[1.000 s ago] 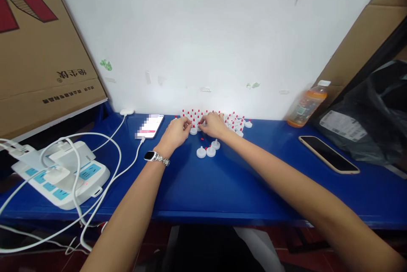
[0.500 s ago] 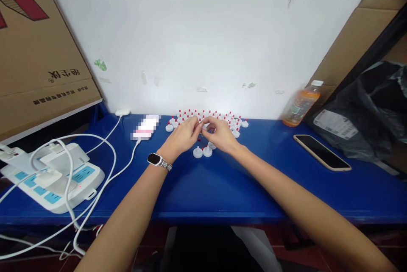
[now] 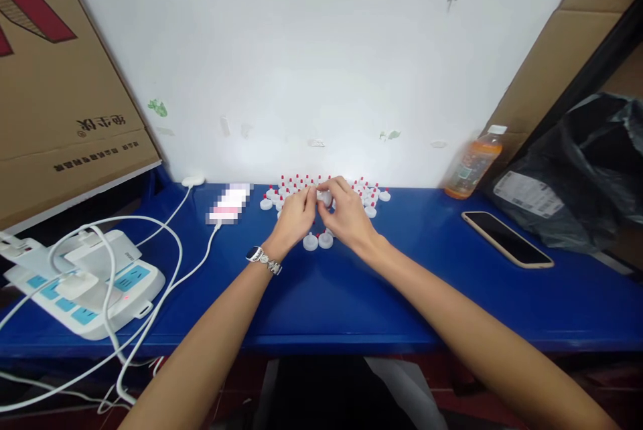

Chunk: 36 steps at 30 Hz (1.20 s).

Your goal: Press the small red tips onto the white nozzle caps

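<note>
Above the blue table, my right hand curls its thumb and fingers around a white nozzle cap. My left hand is closed at the cap's other end, its fingers pinched together. Whatever sits between those left fingertips is hidden. Just below the hands, two white nozzle caps without red tips stand on the table, with a bit of red showing behind them. Behind and on both sides of my hands stand several white nozzle caps with red tips, partly covered by my fingers.
A white power strip with looping cables lies at left, near a blurred-out device. At right are a phone, a bottle of orange drink and a dark plastic bag. A white panel rises behind the blue table.
My left wrist has turned, so the watch face points more sideways. The right fingers have spread wider around the white cap, which now shows more between the hands.
</note>
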{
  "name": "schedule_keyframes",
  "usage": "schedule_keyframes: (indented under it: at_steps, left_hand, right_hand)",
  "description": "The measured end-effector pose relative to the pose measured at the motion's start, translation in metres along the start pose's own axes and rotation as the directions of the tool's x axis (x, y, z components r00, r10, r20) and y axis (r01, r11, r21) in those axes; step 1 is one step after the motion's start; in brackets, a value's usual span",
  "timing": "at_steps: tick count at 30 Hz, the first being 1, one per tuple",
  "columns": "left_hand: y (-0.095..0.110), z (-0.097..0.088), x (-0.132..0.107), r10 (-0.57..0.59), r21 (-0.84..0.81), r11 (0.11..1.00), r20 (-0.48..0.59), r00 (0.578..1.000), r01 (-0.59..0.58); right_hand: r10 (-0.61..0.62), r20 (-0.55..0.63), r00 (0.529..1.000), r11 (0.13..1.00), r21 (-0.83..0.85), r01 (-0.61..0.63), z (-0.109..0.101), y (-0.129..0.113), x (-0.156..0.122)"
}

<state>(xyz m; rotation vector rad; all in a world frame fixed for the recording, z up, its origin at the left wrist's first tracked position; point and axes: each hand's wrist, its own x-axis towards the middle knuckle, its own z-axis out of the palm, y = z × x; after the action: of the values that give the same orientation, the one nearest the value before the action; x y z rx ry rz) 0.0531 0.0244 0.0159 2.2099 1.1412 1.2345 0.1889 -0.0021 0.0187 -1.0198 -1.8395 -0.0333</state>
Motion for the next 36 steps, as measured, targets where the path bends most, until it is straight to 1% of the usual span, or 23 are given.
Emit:
schedule_keyframes:
  at_steps: [3, 5, 6, 7, 8, 11, 13, 15, 16, 18, 19, 20, 22, 24, 25, 27, 28, 30, 32, 34, 36]
  left_hand:
    - [-0.004, -0.001, 0.005, -0.156, -0.184, 0.972, -0.056, 0.986, 0.144]
    - [-0.012, -0.011, 0.008, -0.275, -0.318, 0.919, -0.100, 0.956, 0.231]
    - [-0.016, -0.017, 0.009, -0.317, -0.354, 0.899, -0.115, 0.941, 0.259]
    - [-0.019, -0.024, 0.009, -0.296, -0.338, 0.910, -0.125, 0.947, 0.240]
    - [-0.022, -0.030, 0.010, -0.245, -0.271, 0.941, -0.132, 0.960, 0.203]
    - [-0.026, -0.042, 0.008, -0.099, -0.059, 0.994, -0.049, 0.994, 0.096]
    - [-0.026, -0.044, 0.007, -0.039, 0.006, 0.999, 0.015, 0.999, 0.039]
    - [-0.027, -0.045, 0.006, -0.015, 0.030, 0.999, 0.049, 0.999, 0.013]
    - [-0.029, -0.046, 0.006, -0.016, 0.038, 0.999, 0.058, 0.998, 0.014]
    - [-0.031, -0.047, 0.007, -0.033, 0.052, 0.998, 0.063, 0.997, 0.029]
    - [-0.033, -0.047, 0.007, -0.040, 0.056, 0.998, 0.064, 0.997, 0.036]
    - [-0.034, -0.048, 0.007, -0.043, 0.056, 0.998, 0.067, 0.997, 0.039]
    - [-0.034, -0.049, 0.008, -0.039, 0.048, 0.998, 0.079, 0.996, 0.035]
    - [-0.032, -0.049, 0.007, -0.036, 0.038, 0.999, 0.103, 0.994, 0.032]
    - [-0.031, -0.048, 0.006, -0.038, 0.034, 0.999, 0.122, 0.992, 0.034]
    - [-0.027, -0.045, 0.004, -0.042, 0.028, 0.999, 0.179, 0.983, 0.038]
    - [-0.025, -0.042, 0.003, -0.042, 0.024, 0.999, 0.219, 0.975, 0.038]
    - [-0.023, -0.035, 0.001, -0.038, 0.007, 0.999, 0.312, 0.949, 0.038]
    - [-0.023, -0.031, 0.000, -0.031, -0.003, 0.999, 0.385, 0.922, 0.035]
    - [-0.024, -0.032, 0.000, -0.022, 0.002, 1.000, 0.399, 0.917, 0.023]
    - [-0.027, -0.037, 0.001, -0.010, 0.025, 1.000, 0.347, 0.938, 0.001]
  right_hand:
    - [0.014, 0.008, 1.000, 0.997, -0.079, -0.013, -0.005, 0.003, -0.001]
    - [0.071, 0.007, 0.997, 0.990, -0.126, -0.070, -0.010, 0.009, -0.002]
    - [0.103, 0.004, 0.995, 0.986, -0.134, -0.102, -0.012, 0.012, -0.003]
    - [0.135, 0.004, 0.991, 0.984, -0.121, -0.133, -0.013, 0.015, -0.003]
    - [0.163, 0.013, 0.987, 0.983, -0.090, -0.161, -0.013, 0.017, -0.004]
    - [0.199, 0.082, 0.976, 0.979, 0.020, -0.202, -0.005, 0.017, -0.003]
    - [0.208, 0.113, 0.972, 0.976, 0.035, -0.213, 0.005, 0.013, -0.001]
    - [0.233, 0.194, 0.953, 0.966, 0.066, -0.250, 0.015, 0.008, 0.001]
    - [0.256, 0.264, 0.930, 0.952, 0.096, -0.290, 0.018, 0.007, 0.002]
    - [0.277, 0.413, 0.868, 0.921, 0.144, -0.363, 0.023, 0.005, 0.003]
    - [0.275, 0.462, 0.843, 0.914, 0.147, -0.379, 0.024, 0.004, 0.003]
    - [0.267, 0.492, 0.829, 0.916, 0.137, -0.377, 0.025, 0.004, 0.002]
    - [0.239, 0.518, 0.821, 0.934, 0.107, -0.340, 0.023, 0.004, 0.002]
    - [0.230, 0.505, 0.832, 0.942, 0.098, -0.320, 0.018, 0.005, 0.004]
    - [0.237, 0.473, 0.848, 0.942, 0.101, -0.319, 0.016, 0.007, 0.005]
    - [0.278, 0.365, 0.889, 0.933, 0.117, -0.340, 0.009, 0.013, 0.008]
    - [0.308, 0.306, 0.901, 0.924, 0.132, -0.360, 0.006, 0.017, 0.009]
    - [0.371, 0.225, 0.901, 0.896, 0.168, -0.411, -0.001, 0.027, 0.010]
    - [0.420, 0.202, 0.885, 0.871, 0.183, -0.456, -0.006, 0.037, 0.010]
    - [0.434, 0.206, 0.877, 0.867, 0.168, -0.468, -0.009, 0.043, 0.008]
    - [0.419, 0.207, 0.884, 0.883, 0.133, -0.449, -0.009, 0.044, 0.007]
